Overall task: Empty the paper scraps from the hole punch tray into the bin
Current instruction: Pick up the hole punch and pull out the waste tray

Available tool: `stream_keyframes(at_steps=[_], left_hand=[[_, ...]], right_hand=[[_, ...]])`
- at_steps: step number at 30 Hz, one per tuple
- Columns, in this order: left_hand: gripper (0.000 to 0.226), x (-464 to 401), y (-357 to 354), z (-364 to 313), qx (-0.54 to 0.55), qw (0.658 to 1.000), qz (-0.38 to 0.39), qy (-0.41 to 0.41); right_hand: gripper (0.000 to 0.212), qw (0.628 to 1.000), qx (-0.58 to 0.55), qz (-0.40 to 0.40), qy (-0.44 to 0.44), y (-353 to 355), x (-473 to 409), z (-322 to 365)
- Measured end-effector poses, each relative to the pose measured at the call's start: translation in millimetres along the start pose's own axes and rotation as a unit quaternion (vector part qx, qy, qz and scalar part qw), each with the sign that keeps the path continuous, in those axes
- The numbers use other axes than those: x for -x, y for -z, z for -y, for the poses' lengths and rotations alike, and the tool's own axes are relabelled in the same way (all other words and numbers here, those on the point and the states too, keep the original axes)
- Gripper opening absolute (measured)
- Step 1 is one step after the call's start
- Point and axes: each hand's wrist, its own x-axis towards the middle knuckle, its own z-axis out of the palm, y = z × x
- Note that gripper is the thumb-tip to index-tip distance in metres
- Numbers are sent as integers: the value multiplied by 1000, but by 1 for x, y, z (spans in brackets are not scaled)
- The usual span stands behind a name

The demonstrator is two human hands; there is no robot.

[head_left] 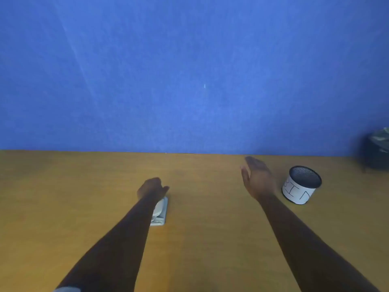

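Grey plastic hole punch point(161, 210) sits under the curled left hand point(152, 188), grip unclear; right hand point(257, 179) spread empty—lift it level toward the paper-wrapped mesh bin point(301, 185).

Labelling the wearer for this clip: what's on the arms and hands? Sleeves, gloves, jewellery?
Both hands, left hand and right hand, are bare, with no gloves, rings or watch visible. Forearms are uncovered. Only a light grey-white sleeve edge shows on the left arm.

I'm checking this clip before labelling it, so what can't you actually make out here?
- Hole punch, head view: the left forearm covers most of it, so its tray and any scraps are hidden.
- Left hand: whether it touches the punch is unclear.
- Bin: contents too dark.
- Dark object: blurred, cut off by the right edge.
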Motion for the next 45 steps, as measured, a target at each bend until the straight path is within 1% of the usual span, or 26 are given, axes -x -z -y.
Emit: stream_keyframes(at_steps=[1, 3, 6, 11, 15, 17, 23, 27, 29, 31, 33, 36, 39, 42, 43, 45], left_hand=[[50, 3, -3, 4, -6, 999, 29, 23], [57, 8, -11, 13, 9, 996, 55, 65], [62, 15, -19, 20, 37, 991, 71, 109], [59, 15, -22, 26, 75, 981, 75, 159], [60, 16, -25, 27, 93, 976, 77, 184], [60, 17, -24, 28, 106, 971, 83, 195], [62, 11, -25, 30, 151, 958, 107, 217], [62, 9, -27, 24, 182, 956, 116, 197], [58, 7, -26, 14, 211, 950, 123, 194], [50, 5, -24, 2, 273, 934, 145, 178], [39, 6, -21, -10, 343, 909, 182, 149], [24, 12, -16, -29, 408, 873, 238, 119], [23, 17, -13, -47, 451, 839, 289, 94], [25, 19, -17, -62, 507, 804, 301, 78], [26, 19, -19, -65, 526, 793, 301, 72], [29, 20, -23, -73, 558, 767, 310, 67]], right_hand=[[44, 1000, 4, 22, -12, -4, 6, -2], [44, 998, 12, 57, -21, -16, 16, -8], [47, 988, 35, 148, -40, -34, 32, -15], [49, 966, 73, 246, -22, -51, 45, -13], [45, 950, 93, 297, -2, -59, 52, -9], [45, 946, 101, 307, -3, -61, 55, -7], [44, 951, 84, 297, 1, -62, 55, -9], [43, 953, 83, 293, 4, -61, 53, -9], [42, 953, 81, 293, 7, -60, 53, -10], [42, 951, 78, 298, 11, -59, 53, -10], [42, 948, 76, 309, 3, -58, 51, -9], [41, 946, 62, 319, -12, -55, 41, -6], [42, 949, -22, 311, -55, -48, 26, 1], [41, 943, -121, 290, -111, -40, 9, 10], [40, 934, -170, 281, -142, -38, 3, 13], [37, 902, -276, 268, -197, -34, -8, 19]])
